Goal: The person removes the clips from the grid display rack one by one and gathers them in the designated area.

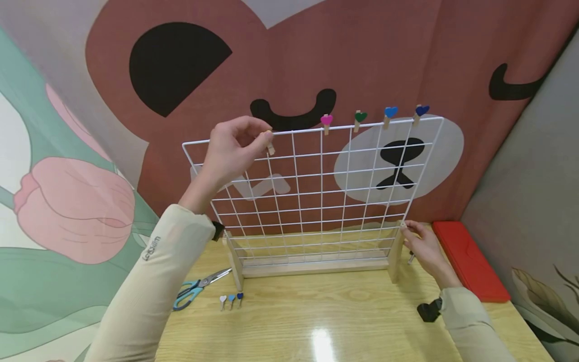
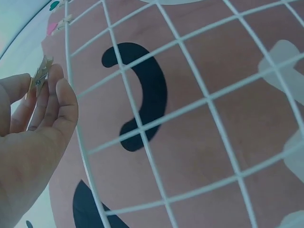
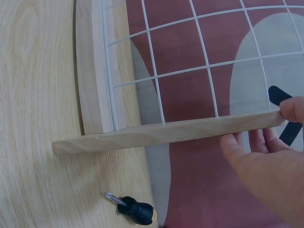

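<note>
Left hand (image 1: pixel 235 146) pinches a small wooden clothespin (image 1: pixel 270 147) between thumb and fingertips, held at the top wire of the white wire grid (image 1: pixel 316 191), at about 10 o'clock on the panel; the left wrist view shows the clothespin (image 2: pixel 40 78) just beside the wire, and whether its mouth is on the wire cannot be told. Right hand (image 1: pixel 425 249) rests with loosely curled fingers on the wooden side post (image 1: pixel 396 256) at the grid's 4 o'clock corner, steadying the frame; the right wrist view shows fingertips (image 3: pixel 292 108) on the post's end. Four heart-topped pegs, pink (image 1: pixel 326 120), green (image 1: pixel 360 117), light blue (image 1: pixel 390 112) and dark blue (image 1: pixel 421 110), sit along the top wire from 12 to 1 o'clock. Judged step: clipping a peg onto the top wire. Next move likely calls for squeezing the peg open and seating it squarely over the wire. Surface: glossy light-wood table (image 1: pixel 325 322). On it, scissors (image 1: pixel 199 291) and three loose heart pegs (image 1: pixel 231 300) at 7 o'clock, a red case (image 1: pixel 470 261) at 3 o'clock, a small screwdriver (image 3: pixel 133 210) by the post. Backdrop: cartoon-bear cloth (image 1: pixel 316 60).
</note>
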Tool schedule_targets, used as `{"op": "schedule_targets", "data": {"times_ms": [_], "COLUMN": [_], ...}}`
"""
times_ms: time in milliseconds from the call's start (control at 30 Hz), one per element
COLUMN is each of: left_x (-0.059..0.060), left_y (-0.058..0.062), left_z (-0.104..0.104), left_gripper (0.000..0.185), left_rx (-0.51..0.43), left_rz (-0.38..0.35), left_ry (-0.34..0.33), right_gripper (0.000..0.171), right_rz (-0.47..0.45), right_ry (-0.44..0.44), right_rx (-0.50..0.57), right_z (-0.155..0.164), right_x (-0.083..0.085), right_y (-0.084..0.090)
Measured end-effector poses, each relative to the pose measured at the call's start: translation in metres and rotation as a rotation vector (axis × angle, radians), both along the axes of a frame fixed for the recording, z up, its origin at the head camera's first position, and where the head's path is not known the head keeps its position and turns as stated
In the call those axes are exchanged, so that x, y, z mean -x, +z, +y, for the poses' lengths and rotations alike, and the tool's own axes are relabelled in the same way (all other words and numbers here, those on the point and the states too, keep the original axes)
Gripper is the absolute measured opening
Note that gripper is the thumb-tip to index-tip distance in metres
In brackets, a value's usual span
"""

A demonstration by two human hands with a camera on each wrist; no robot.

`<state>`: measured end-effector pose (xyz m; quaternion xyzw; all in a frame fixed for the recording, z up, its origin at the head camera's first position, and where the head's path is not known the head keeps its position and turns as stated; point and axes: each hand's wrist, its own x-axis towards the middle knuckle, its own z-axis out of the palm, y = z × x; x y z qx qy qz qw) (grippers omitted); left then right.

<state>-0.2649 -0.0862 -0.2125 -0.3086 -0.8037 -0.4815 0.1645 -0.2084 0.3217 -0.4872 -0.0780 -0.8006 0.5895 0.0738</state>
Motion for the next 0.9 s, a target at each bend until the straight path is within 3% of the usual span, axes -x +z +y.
{"op": "schedule_targets", "data": {"times_ms": [300, 700, 900], "left_x": [-0.003, -0.005, -0.003], "left_y": [-0.02, -0.065, -0.086], "left_z": [-0.022, -0.044, -0.045], "left_gripper": [0.018, 0.017, 0.015], "left_rx": [0.041, 0.09, 0.123], "left_rz": [-0.014, -0.11, -0.168], "left_ry": [-0.015, -0.016, -0.08], "right_gripper": [0.053, 0.053, 0.054], "right_rz": [-0.003, 0.013, 0.018], "right_ry": [-0.007, 0.0, 0.006], "right_rx": [-0.012, -0.016, -0.005], "right_z": [0.001, 0.001, 0.0], "right_x": [-0.002, -0.002, -0.002], "right_y": [0.001, 0.002, 0.002]}}
